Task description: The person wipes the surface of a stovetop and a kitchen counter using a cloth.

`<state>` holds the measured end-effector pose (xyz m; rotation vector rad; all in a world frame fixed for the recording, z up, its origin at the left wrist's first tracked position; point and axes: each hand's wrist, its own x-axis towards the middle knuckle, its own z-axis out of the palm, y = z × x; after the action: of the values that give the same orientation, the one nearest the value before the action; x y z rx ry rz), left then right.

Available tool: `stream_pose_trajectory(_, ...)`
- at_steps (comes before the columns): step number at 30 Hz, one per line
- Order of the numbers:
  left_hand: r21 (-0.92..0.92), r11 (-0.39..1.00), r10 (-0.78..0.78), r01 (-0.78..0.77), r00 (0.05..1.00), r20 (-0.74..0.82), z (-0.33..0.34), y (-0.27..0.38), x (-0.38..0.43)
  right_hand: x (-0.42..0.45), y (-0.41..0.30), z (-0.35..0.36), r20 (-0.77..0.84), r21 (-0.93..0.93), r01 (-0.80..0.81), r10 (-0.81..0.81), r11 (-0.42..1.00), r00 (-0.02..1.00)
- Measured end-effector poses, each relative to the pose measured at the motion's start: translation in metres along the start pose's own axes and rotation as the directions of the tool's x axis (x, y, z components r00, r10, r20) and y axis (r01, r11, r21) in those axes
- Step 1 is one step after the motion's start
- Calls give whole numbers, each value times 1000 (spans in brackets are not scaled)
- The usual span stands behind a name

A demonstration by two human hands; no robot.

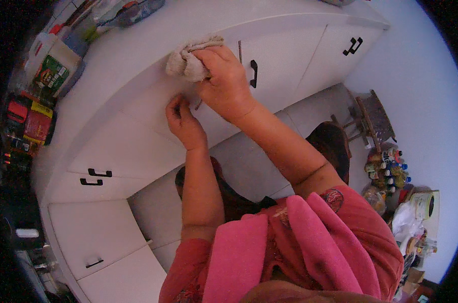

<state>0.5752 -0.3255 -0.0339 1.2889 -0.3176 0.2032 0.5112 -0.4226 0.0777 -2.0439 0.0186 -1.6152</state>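
In the head view my right hand [223, 81] grips a crumpled light-coloured cloth [187, 62], which lies against the front edge of the white countertop [138, 49]. Below and to the left of it, my left hand [185, 121] is near a white cabinet door, its fingers curled; whether it touches or holds something there cannot be told. A black cabinet handle [254, 74] is just right of my right hand.
Bottles and a plastic jug [52, 70] stand along the counter's far side. More black handles [96, 177] project from the cabinet fronts. A small wooden stool [375, 117], several bottles [390, 170] and bags [407, 219] are by the right wall.
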Motion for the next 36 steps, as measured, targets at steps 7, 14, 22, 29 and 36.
stream_pose_trajectory(7,30,999,-24,24,1000,15,12,4,-6,12,55,-53,-147,-133,-171,151,976,978)
stream_pose_trajectory(14,47,999,-23,23,1000,4,3,9,-4,14,65,-62,-210,-22,-419,406,908,889)
stream_pose_trajectory(22,24,999,-47,45,990,133,0,29,-12,-22,68,-69,416,731,-664,670,156,615)
stream_pose_trajectory(29,-180,865,-269,468,736,621,12,41,-30,-68,89,-87,794,569,-517,266,-640,546)
stream_pose_trajectory(36,3,913,-290,409,642,709,35,45,-42,-82,92,-108,767,627,-512,353,-587,536)
